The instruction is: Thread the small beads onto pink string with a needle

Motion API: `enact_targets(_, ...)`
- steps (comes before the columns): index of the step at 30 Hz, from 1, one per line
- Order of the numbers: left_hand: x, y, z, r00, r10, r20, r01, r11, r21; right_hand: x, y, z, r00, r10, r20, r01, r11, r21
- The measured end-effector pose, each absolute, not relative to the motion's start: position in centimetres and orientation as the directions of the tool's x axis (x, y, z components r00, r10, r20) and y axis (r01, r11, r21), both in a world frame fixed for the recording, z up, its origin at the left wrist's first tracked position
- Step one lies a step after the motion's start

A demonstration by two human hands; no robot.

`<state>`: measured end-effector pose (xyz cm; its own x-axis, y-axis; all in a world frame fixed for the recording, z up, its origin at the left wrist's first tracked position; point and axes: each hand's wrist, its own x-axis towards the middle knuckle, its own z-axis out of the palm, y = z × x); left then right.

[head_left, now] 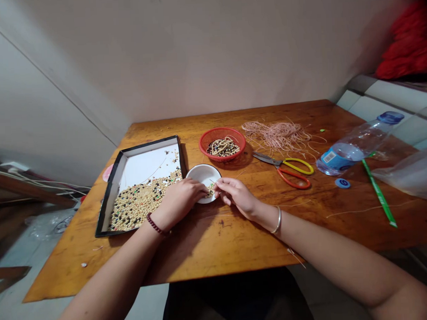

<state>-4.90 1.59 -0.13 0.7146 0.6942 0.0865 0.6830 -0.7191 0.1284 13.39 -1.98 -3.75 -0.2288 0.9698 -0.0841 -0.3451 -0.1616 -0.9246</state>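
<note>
My left hand (184,197) reaches over the left rim of a small white bowl (204,169) with dark edging. Its fingers are bent together at the beads (210,191) inside; what they pinch, if anything, is hidden. At the bowl's right rim my right hand (236,195) is closed in a pinch. A thin cord shows at its fingertips, its tip over the bowl. To the left lies a black-edged box lid (142,159) with many cream, black and a few coloured beads (141,202).
Behind the bowl stands a red basket (203,146) of strung beads. Further right are a tangle of pink cord (277,136), scissors (278,164) with yellow and red handles, a water bottle (355,148), a blue cap (342,183) and a green strip (380,195).
</note>
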Motion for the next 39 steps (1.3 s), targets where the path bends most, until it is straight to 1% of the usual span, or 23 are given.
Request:
enact_targets(3,-5.0,1.6,-0.3,0.691,0.718,0.088,0.707,-0.696,0.124,13.7,-2.1,-3.5,-0.25,0.958,-0.138,-0.424,-0.237,-0.874)
enact_targets(6,-4.9,1.6,-0.2,0.682,0.726,0.09,0.716,-0.688,0.122,14.0,-2.1,-3.2,-0.29,0.937,-0.195,-0.462,-0.315,-0.829)
enact_targets(8,-4.8,1.6,-0.1,0.672,0.733,0.106,0.718,-0.68,0.15,14.0,-2.0,-3.3,-0.299,0.927,-0.224,-0.454,-0.345,-0.821)
enact_targets(10,-4.8,1.6,-0.2,0.653,0.745,0.137,0.721,-0.667,0.19,13.9,-1.8,-3.5,-0.263,0.937,-0.232,-0.404,-0.325,-0.855)
enact_targets(11,-4.8,1.6,-0.3,0.638,0.754,0.157,0.723,-0.657,0.214,13.8,-1.8,-3.7,-0.228,0.947,-0.225,-0.354,-0.296,-0.887)
enact_targets(13,-4.8,1.8,-0.4,0.604,0.774,0.19,0.724,-0.632,0.277,13.7,-1.6,-4.0,-0.138,0.975,-0.177,-0.199,-0.202,-0.959)
enact_targets(15,-4.8,1.9,-0.6,0.569,0.796,0.206,0.716,-0.603,0.352,13.7,-1.6,-4.3,-0.036,0.997,-0.071,0.003,-0.071,-0.998)
enact_targets(18,-4.8,2.1,-0.7,0.543,0.816,0.199,0.705,-0.571,0.42,13.9,-1.8,-4.5,0.053,0.993,0.11,0.259,0.092,-0.961)
enact_targets(20,-4.8,2.1,-0.7,0.538,0.818,0.203,0.701,-0.568,0.431,14.0,-1.9,-4.6,0.053,0.986,0.156,0.344,0.128,-0.93)
enact_targets(22,-4.8,2.0,-0.7,0.525,0.823,0.219,0.707,-0.564,0.427,13.9,-2.0,-4.7,0.042,0.986,0.16,0.361,0.134,-0.923)
enact_targets(26,-4.7,1.9,-0.8,0.496,0.834,0.241,0.723,-0.551,0.417,13.7,-2.0,-5.1,0.028,0.988,0.154,0.327,0.136,-0.935)
enact_targets(31,-4.7,2.0,-0.8,0.492,0.837,0.239,0.706,-0.545,0.452,13.7,-2.1,-5.3,-0.001,0.985,0.171,0.346,0.16,-0.924)
enact_targets(39,-4.6,1.8,-0.7,0.515,0.823,0.237,0.706,-0.565,0.427,13.8,-2.2,-5.2,-0.028,0.985,0.17,0.383,0.168,-0.908)
